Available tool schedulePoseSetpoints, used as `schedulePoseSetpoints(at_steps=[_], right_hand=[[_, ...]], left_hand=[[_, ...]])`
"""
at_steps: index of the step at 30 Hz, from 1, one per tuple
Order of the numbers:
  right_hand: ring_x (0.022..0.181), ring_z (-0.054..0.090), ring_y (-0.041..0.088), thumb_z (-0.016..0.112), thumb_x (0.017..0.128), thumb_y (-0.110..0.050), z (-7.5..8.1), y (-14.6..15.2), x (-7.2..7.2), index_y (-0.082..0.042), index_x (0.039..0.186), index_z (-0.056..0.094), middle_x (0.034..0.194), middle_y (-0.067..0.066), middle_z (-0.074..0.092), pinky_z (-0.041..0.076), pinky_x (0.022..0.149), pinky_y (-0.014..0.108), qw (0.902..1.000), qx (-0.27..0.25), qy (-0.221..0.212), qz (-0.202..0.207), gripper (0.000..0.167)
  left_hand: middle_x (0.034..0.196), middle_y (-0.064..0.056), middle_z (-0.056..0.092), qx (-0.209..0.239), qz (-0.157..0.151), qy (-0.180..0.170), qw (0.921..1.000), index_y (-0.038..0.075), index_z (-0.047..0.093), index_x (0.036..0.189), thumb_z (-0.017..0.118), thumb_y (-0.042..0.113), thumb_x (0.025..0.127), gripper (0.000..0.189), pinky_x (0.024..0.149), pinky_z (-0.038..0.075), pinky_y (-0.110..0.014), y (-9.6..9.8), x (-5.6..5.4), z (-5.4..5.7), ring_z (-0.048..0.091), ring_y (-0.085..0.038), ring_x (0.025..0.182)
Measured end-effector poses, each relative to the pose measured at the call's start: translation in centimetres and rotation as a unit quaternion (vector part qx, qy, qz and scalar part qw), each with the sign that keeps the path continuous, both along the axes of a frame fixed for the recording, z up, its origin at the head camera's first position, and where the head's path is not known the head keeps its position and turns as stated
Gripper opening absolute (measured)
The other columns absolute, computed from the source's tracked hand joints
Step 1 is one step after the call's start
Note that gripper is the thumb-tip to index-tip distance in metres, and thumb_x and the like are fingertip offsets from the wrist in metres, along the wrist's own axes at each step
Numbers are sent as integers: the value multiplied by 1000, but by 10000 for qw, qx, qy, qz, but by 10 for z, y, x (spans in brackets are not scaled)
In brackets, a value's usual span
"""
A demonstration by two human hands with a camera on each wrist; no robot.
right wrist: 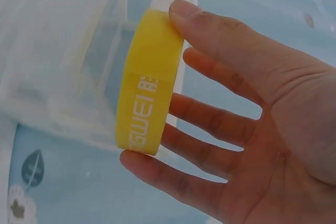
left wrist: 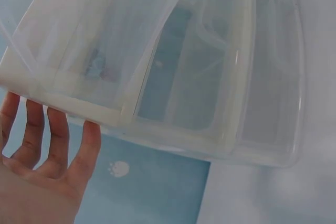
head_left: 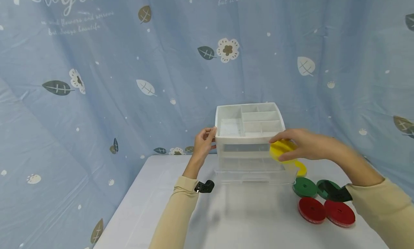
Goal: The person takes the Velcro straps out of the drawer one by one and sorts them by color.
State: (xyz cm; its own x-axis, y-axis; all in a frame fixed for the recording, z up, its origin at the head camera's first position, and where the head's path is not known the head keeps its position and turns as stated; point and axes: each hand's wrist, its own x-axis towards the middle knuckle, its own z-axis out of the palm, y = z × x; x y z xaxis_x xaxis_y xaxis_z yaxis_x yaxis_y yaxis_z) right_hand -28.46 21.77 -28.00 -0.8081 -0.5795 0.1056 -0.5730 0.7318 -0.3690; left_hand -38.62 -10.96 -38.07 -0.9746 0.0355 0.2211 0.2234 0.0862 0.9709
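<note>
A white drawer organizer (head_left: pixel 249 139) with clear drawers stands on the table, its lowest clear drawer (head_left: pixel 257 177) pulled out toward me. At its upper left corner, my left hand (head_left: pixel 204 143) holds the edge; in the left wrist view its fingertips (left wrist: pixel 90 132) meet the pale frame. My right hand (head_left: pixel 305 144) grips a yellow roll of tape (head_left: pixel 281 149) between thumb and fingers, in front of the organizer's right side and above the pulled-out drawer. White lettering shows on the roll's rim (right wrist: pixel 147 77) in the right wrist view.
Right of the drawer lie a second yellow roll (head_left: pixel 300 169), two green rolls (head_left: pixel 305 187) and two red rolls (head_left: pixel 312 210). My right sleeve (head_left: pixel 381 202) passes close by them. Divided compartments (head_left: pixel 261 116) top the organizer. A blue patterned curtain (head_left: pixel 181 62) hangs behind the white table (head_left: pixel 155 202).
</note>
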Motion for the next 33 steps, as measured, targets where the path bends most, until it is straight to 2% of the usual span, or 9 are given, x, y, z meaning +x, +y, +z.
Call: schedulePoseSetpoints(at_steps=[3, 6, 10, 13, 16, 20, 23, 27, 33], right_hand=[[108, 59, 23, 80, 82, -32, -4, 17, -1, -13, 124, 67, 124, 5, 67, 52, 94, 55, 9997, -25, 91, -209, 48], [105, 59, 23, 81, 80, -31, -9, 34, -3, -12, 123, 68, 122, 6, 67, 55, 89, 54, 9988, 20, 204, -438, 48], [96, 57, 18, 82, 79, -35, -17, 53, -7, -12, 121, 68, 115, 3, 68, 57, 77, 41, 9973, 157, 233, -680, 49], [91, 55, 16, 82, 79, -36, -28, 66, -12, -11, 120, 68, 111, 2, 69, 56, 71, 33, 9963, 257, 164, -800, 50], [92, 58, 20, 81, 79, -37, -45, 76, -19, -10, 118, 69, 111, 7, 69, 59, 71, 36, 9952, 316, 128, -914, 49], [99, 63, 34, 80, 80, -37, -74, 90, -29, -6, 118, 69, 116, 19, 67, 61, 75, 45, 9948, 247, -77, -988, 51], [101, 63, 38, 79, 82, -35, -96, 99, -36, -2, 119, 67, 118, 24, 66, 61, 75, 43, 9940, 182, -254, -1051, 51], [97, 64, 36, 80, 82, -30, -122, 108, -45, 1, 115, 68, 113, 24, 67, 61, 73, 41, 9921, 149, -209, -1226, 47], [98, 61, 43, 81, 80, -28, -151, 116, -53, 5, 113, 67, 112, 27, 66, 57, 83, 55, 9855, 107, -24, -1693, 48]], left_hand=[[122, -18, 61, -3, -70, -71, 10000, 3, 60, 126, 56, 45, 98, 50, 92, 57, -48, -1, 4, 5, 64, -15, 94], [121, -19, 62, -64, -87, -92, 9999, 3, 61, 123, 55, 40, 100, 43, 91, 57, -48, -1, 12, 15, 63, -14, 93], [120, -19, 62, -149, -77, -49, 9998, 3, 61, 121, 54, 36, 101, 39, 92, 57, -48, 0, 23, 24, 63, -14, 92], [121, -21, 61, -175, -121, -27, 9998, 0, 59, 124, 54, 36, 102, 43, 91, 58, -46, 0, 25, 26, 63, -13, 92], [122, -22, 60, -178, -170, -26, 9997, -2, 57, 126, 53, 37, 102, 47, 88, 59, -42, -1, 25, 25, 63, -12, 91], [123, -23, 60, -181, -174, -53, 9997, -1, 57, 127, 53, 37, 102, 46, 87, 60, -40, -1, 25, 24, 62, -12, 91], [122, -22, 60, -203, -140, -67, 9997, 0, 58, 127, 53, 38, 101, 46, 87, 59, -41, 0, 26, 24, 62, -12, 91], [121, -19, 61, -206, -92, -71, 9997, 2, 59, 126, 54, 39, 101, 45, 87, 60, -41, 1, 26, 23, 62, -13, 92], [120, -18, 62, -137, -39, -77, 9999, 3, 60, 124, 55, 38, 101, 42, 90, 58, -47, 2, 25, 22, 62, -13, 92]])
